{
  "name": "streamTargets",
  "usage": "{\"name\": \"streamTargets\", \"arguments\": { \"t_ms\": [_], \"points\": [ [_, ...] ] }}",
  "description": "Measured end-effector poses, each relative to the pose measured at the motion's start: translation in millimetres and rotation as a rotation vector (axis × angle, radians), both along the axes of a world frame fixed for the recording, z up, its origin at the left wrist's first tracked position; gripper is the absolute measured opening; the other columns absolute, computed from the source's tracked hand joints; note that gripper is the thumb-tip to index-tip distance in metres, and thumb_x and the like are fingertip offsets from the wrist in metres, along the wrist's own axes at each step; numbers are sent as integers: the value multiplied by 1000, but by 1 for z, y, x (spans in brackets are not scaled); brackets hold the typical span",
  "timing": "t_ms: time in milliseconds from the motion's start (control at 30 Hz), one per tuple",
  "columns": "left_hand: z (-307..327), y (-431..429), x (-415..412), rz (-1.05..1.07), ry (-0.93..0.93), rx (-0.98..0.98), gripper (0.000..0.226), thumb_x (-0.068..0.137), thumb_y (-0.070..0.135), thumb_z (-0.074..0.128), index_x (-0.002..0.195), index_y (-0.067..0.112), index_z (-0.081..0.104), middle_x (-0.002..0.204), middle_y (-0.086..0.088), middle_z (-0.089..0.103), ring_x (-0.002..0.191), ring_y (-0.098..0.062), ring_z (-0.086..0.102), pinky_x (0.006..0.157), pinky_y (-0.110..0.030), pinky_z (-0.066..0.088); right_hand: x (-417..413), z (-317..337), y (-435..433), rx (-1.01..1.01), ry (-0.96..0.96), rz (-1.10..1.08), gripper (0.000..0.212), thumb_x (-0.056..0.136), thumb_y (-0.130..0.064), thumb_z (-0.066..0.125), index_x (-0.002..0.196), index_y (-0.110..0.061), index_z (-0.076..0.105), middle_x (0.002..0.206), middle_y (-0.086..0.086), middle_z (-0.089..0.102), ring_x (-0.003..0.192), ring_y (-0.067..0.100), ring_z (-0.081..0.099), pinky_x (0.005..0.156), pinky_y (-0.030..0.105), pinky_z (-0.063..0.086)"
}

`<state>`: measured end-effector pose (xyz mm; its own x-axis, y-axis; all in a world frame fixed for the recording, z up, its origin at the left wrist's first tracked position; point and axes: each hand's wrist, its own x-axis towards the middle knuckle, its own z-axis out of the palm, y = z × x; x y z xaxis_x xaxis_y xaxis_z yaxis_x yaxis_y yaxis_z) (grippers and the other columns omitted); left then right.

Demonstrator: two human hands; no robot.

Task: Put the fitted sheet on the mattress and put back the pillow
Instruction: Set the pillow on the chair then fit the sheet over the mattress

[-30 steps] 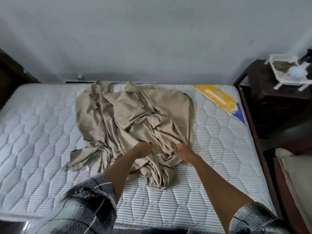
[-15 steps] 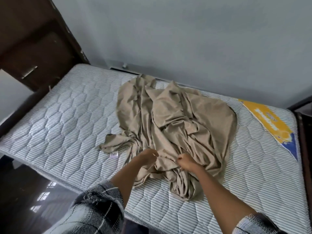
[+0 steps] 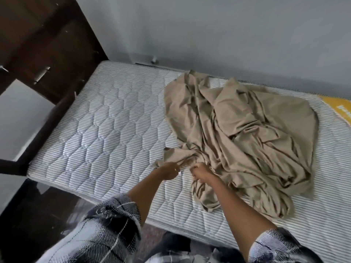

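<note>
A crumpled beige fitted sheet (image 3: 245, 133) lies in a heap on the right half of the bare white quilted mattress (image 3: 106, 122). My left hand (image 3: 171, 170) pinches the sheet's loose left edge near the mattress's front side. Close beside it, my right hand (image 3: 202, 171) grips a bunched fold of the same sheet. No pillow is in view.
A dark wooden headboard (image 3: 47, 54) with metal fittings stands at the mattress's left end. The grey wall (image 3: 228, 31) runs along the far side. A yellow label (image 3: 340, 109) sits at the mattress's right. Dark glossy floor (image 3: 34, 215) lies at the lower left.
The view has swung left, bringing the headboard in and losing the bedside table. Both hands have shifted left along the sheet's near edge to its left corner.
</note>
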<state>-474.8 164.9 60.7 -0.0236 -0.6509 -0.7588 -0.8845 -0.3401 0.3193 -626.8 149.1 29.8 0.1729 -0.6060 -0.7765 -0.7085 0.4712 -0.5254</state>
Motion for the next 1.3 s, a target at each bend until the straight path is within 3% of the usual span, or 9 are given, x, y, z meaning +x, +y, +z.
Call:
{"name": "streamTargets", "arguments": {
  "t_ms": [267, 367, 600, 667, 733, 800, 1100, 1200, 1300],
  "points": [
    [-9, 16, 77, 85, 49, 20, 34, 95, 8, 45, 127, 6, 56, 129, -14, 56, 119, -28, 53, 81, -16, 42, 67, -9, 1, 7, -39, 15, 12, 93, -14, 46, 87, -12, 56, 73, 4, 54, 59, 16, 49, 41, 15, 36],
    [-11, 27, 103, 123, 58, 39, 32, 93, 4, 46, 122, 4, 60, 123, -21, 59, 115, -34, 55, 62, -9, 36, 91, -23, 1, -43, -40, 36, 15, 94, -14, 47, 103, -8, 58, 96, 13, 56, 84, 18, 48, 66, 23, 37],
    [-18, 28, 168, 219, 104, 31, 30, 92, 0, 47, 119, 0, 60, 114, -19, 61, 105, -27, 58, 89, -33, 47, 153, -45, 15, 3, 18, 110, 30, 92, -2, 41, 64, -13, 48, 72, 8, 48, 76, 20, 45, 63, 26, 31],
    [-20, 21, 191, 183, 78, 29, 32, 94, 7, 46, 123, 9, 60, 122, -9, 58, 113, -23, 55, 92, -24, 42, 172, -57, 15, 2, 67, 125, 24, 93, -3, 40, 95, -1, 64, 103, 21, 62, 102, 29, 55, 83, 27, 39],
    [-26, 12, 223, 138, 110, 23, 33, 94, 5, 47, 124, 9, 60, 125, -13, 58, 113, -27, 55, 83, -18, 43, 193, -72, 12, 1, 134, 91, 37, 94, -6, 39, 128, 3, 52, 135, 22, 50, 126, 33, 46, 99, 31, 37],
    [-34, 4, 261, 104, 140, 28, 31, 92, 1, 49, 122, 5, 60, 124, -21, 58, 104, -29, 57, 73, -15, 44, 211, -97, 7, 21, 208, 85, 41, 96, -8, 38, 135, 2, 43, 139, 21, 46, 128, 34, 45, 100, 32, 37],
    [-75, -13, 422, -59, 3, 23, 32, 95, 12, 48, 126, 11, 57, 126, -12, 57, 117, -25, 53, 98, -27, 40, 269, -169, -21, -128, 491, -58, 38, 99, -15, 32, 131, -5, 50, 133, 10, 51, 126, 24, 46, 103, 32, 36],
    [-77, -7, 447, -86, -3, 63, 30, 94, 11, 48, 123, 11, 59, 123, -10, 60, 115, -24, 56, 95, -25, 41, 297, -158, -16, -99, 428, -284, 37, 100, -19, 41, 122, 5, 57, 126, 21, 58, 119, 31, 54, 94, 34, 43],
    [-68, -13, 461, -78, 34, 68, 30, 92, 10, 50, 120, 12, 61, 125, -12, 59, 115, -25, 56, 100, -32, 43, 345, -134, -20, -82, 211, -349, 22, 88, -8, 63, 98, 10, 69, 88, 24, 71, 88, 29, 69, 73, 32, 52]
  ]
}}
